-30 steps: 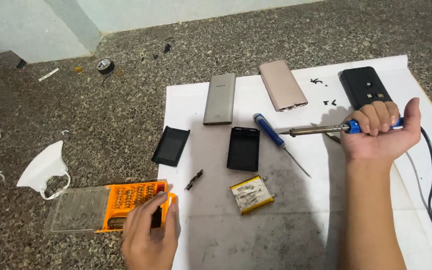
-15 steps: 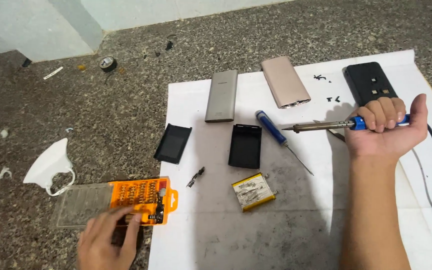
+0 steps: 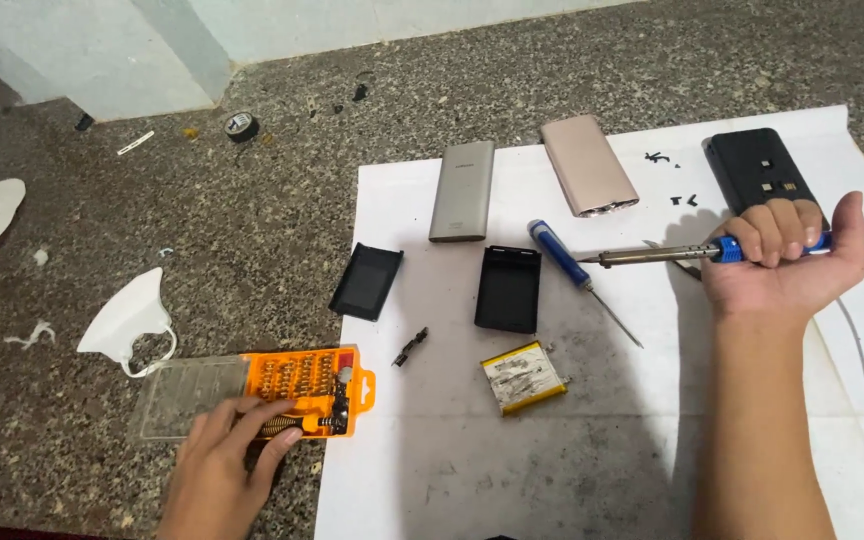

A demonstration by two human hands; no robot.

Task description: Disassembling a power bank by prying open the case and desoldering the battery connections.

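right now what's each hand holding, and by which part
Right hand grips the soldering iron by its blue handle. Left hand holds nothing; its fingers rest on the orange bit case.

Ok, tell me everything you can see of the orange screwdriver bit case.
The bit case is a flat orange plastic tray with rows of small metal bits and a hanging tab on its right end. Its clear lid lies opened out to the left. It rests flat, partly on the speckled stone floor and partly on the white paper sheet's left edge. The left hand has its fingers resting on the tray's near edge and lid.
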